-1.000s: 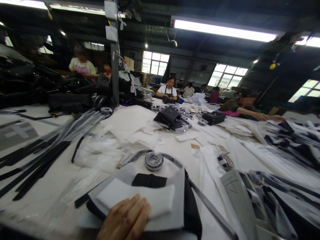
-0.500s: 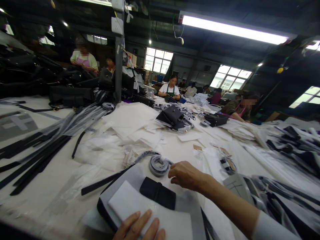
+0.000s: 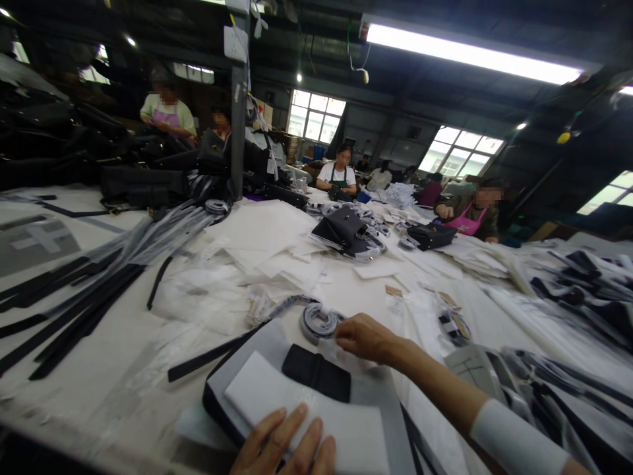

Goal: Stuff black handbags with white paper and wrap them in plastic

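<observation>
A dark bag (image 3: 213,404) lies before me with thin translucent paper (image 3: 380,389) on it. Over that sits a white padding sheet (image 3: 260,386), and my left hand (image 3: 291,443) rests on it with fingers spread. A black flap piece (image 3: 316,373) with a narrow band across it shows above the padding. My right hand (image 3: 368,338) is at the bag's far edge, fingers curled together in a pinch beside a coiled, plastic-wrapped strap (image 3: 321,322). What the pinch holds, if anything, is hidden; thin paper lies just under the fingertips.
Black straps (image 3: 89,310) partly in clear wrap lie to the left. White sheets (image 3: 267,231) cover the middle, with dark bags (image 3: 346,231) beyond. A grey case-like object (image 3: 477,369) and more wrapped straps (image 3: 539,376) are at right. A metal post (image 3: 238,119) rises behind; several people work farther off.
My right hand has turned slightly and its fingers have closed in nearer the coil and the thin paper. My left hand stays on the padding. The view has shifted slightly.
</observation>
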Demonstrator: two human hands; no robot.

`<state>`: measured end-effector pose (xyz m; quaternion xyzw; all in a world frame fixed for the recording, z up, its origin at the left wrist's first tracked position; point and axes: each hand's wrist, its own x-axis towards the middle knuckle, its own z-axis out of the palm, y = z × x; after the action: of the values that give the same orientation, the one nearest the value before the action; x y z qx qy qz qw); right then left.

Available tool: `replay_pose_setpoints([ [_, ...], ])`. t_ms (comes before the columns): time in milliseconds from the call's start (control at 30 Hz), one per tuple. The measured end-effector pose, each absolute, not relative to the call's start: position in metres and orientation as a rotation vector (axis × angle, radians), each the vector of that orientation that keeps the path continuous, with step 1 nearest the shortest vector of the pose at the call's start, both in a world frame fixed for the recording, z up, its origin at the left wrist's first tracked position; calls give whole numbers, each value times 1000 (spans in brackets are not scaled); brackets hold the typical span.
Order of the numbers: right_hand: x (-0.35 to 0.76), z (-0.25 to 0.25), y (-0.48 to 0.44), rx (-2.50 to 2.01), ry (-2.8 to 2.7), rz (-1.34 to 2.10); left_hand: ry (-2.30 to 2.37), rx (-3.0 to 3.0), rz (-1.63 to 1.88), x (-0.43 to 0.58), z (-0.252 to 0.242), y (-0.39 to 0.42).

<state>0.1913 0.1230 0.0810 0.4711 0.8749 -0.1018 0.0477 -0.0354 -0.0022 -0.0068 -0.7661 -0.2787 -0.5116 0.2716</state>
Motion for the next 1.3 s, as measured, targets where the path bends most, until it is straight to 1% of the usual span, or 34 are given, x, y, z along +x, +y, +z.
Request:
replay_pose_setpoints([
  [67, 205, 92, 118, 1606, 2727, -366, -743, -1978, -1483, -29, -11, 1],
  [167, 221, 113, 98, 1780, 2941, -527, -740, -2021, -1458, -23, -13, 6],
  [267, 223, 133, 65, 1657, 3091, -545, -788, -2135, -1410, -24, -3, 8],
  [433, 201, 146, 19, 1305, 3154, -305, -906, -2363, -1251, -24, 24, 10],
  [500, 192, 148, 9, 1172, 3217, -203, -922, -2398, -1241, -24, 33, 11],
  [567, 188, 151, 1, 1121, 3295, -27, -924, -2447, -1247, -24, 40, 13],
  [667, 188, 152, -19, 1176, 3451, 286, -955, -2518, -1268, -28, 48, 14],
  [700, 190, 148, -28, 1178, 3519, 334, -964, -2527, -1269, -29, 49, 14],
  [767, 192, 131, -44, 1119, 3626, 311, -965, -2532, -1259, -31, 49, 14],
  [867, 192, 85, -58, 1081, 3584, 189, -961, -2523, -1239, -31, 45, 15],
  [1000, 183, 27, -52, 1333, 3277, -125, -962, -2490, -1179, -26, 37, 20],
  [1133, 178, 2, -39, 1644, 3108, -439, -997, -2467, -1149, -25, 38, 28],
  [1200, 177, -5, -33, 1736, 3148, -441, -1007, -2457, -1147, -26, 42, 32],
  [1300, 178, -11, -28, 1797, 3277, -246, -1034, -2440, -1131, -25, 48, 37],
])
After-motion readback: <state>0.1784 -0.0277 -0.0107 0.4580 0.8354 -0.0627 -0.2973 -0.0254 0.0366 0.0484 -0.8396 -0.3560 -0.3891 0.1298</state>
